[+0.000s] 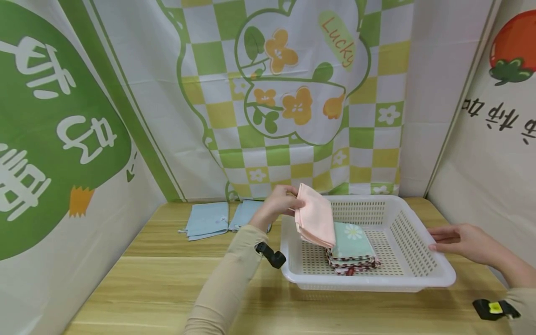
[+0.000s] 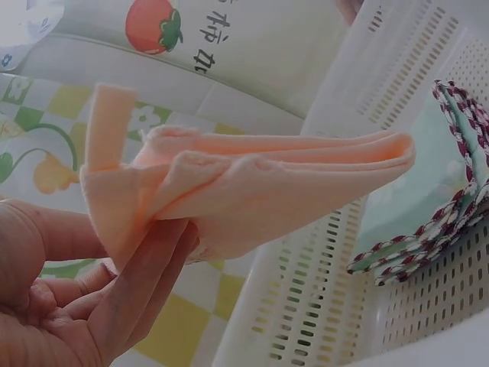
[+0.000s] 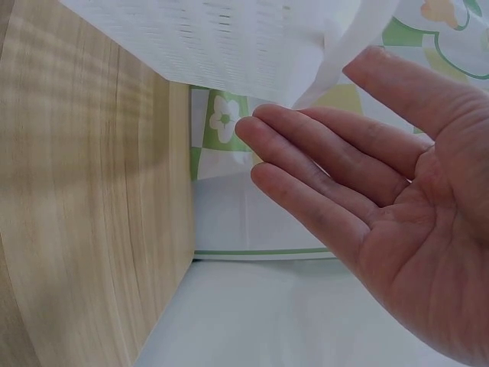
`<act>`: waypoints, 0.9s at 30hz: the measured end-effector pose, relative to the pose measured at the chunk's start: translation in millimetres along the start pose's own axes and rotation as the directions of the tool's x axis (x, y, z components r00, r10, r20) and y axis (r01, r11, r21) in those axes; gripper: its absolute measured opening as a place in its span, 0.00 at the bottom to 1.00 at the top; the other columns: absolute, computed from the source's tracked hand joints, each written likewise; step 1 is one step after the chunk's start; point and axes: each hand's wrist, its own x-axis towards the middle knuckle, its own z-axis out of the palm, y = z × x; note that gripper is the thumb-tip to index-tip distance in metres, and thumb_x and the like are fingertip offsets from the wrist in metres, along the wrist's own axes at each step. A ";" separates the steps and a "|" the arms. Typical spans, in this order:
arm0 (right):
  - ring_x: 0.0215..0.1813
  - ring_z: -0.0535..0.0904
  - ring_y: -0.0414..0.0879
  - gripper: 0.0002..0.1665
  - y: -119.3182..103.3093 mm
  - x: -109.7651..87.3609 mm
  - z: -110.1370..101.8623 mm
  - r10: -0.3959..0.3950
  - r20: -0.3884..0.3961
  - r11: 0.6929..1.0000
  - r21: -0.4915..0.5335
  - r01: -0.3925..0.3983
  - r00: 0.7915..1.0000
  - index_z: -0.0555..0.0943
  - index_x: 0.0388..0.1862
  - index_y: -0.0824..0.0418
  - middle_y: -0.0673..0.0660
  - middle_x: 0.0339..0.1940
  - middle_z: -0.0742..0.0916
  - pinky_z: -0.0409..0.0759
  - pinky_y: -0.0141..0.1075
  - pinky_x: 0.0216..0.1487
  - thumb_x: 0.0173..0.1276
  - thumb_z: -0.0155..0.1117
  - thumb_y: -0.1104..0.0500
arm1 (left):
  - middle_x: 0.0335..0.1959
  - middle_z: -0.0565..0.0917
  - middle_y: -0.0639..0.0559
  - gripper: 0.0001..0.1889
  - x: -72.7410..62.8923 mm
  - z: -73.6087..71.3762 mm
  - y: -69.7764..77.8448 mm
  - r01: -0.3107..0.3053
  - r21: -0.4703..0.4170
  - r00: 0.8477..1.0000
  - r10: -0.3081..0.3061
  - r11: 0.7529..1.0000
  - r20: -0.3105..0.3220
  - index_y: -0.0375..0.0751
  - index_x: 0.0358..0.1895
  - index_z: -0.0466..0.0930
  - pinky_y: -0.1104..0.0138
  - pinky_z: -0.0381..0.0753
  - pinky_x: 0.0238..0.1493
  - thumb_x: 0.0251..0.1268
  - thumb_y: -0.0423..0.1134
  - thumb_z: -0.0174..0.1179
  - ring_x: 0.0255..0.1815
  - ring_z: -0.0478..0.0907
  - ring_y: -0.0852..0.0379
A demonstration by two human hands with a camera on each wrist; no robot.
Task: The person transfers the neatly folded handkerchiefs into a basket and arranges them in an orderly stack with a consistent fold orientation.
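Note:
My left hand (image 1: 279, 204) pinches a folded pink towel (image 1: 315, 216) by its edge, thumb on one side and fingers on the other. The towel hangs over the left part of a white plastic basket (image 1: 356, 281); in the left wrist view its folded layers and a small loop show. Inside the basket lies a stack of folded mint-green towels (image 1: 352, 242) with a daisy and dark red-and-white braided edges. At the basket's right rim is my right hand (image 1: 465, 243), its fingers nearly straight and fingertips close to the rim, holding nothing.
Two folded light blue towels (image 1: 208, 219) lie at the back left of the wooden table (image 1: 167, 284), the second partly behind my left forearm. Printed cloth (image 1: 301, 163) hangs along the back and both sides. Each wrist wears a small black camera (image 1: 270, 255).

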 end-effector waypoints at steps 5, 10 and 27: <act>0.40 0.83 0.37 0.39 1.2 -0.6 1.3 0.001 0.001 1.000 0.005 -0.001 1.000 0.74 0.58 0.75 0.64 0.46 0.86 0.81 0.31 0.36 0.62 0.66 0.44 | 0.30 0.79 0.46 0.09 3.0 6.2 2.0 -0.004 0.008 1.000 0.004 1.000 0.016 0.30 0.40 0.77 0.62 0.86 0.34 0.57 0.28 0.62 0.26 0.80 0.56; 0.41 0.83 0.39 0.38 1.1 -1.0 1.0 0.001 0.002 1.000 0.009 -0.001 1.000 0.73 0.58 0.76 0.64 0.46 0.86 0.81 0.31 0.36 0.63 0.66 0.45 | 0.30 0.79 0.46 0.07 6.1 11.0 1.6 -0.005 0.018 0.999 0.004 1.000 0.039 0.31 0.39 0.77 0.61 0.85 0.34 0.57 0.28 0.62 0.26 0.80 0.56; 0.39 0.82 0.33 0.38 1.3 -0.9 2.3 -0.007 -0.004 0.999 0.033 0.007 1.000 0.74 0.58 0.75 0.64 0.46 0.86 0.81 0.30 0.36 0.62 0.66 0.45 | 0.29 0.80 0.46 0.07 15.6 28.2 1.7 -0.015 0.020 0.997 0.013 1.000 0.081 0.28 0.38 0.79 0.62 0.85 0.31 0.56 0.26 0.62 0.24 0.80 0.56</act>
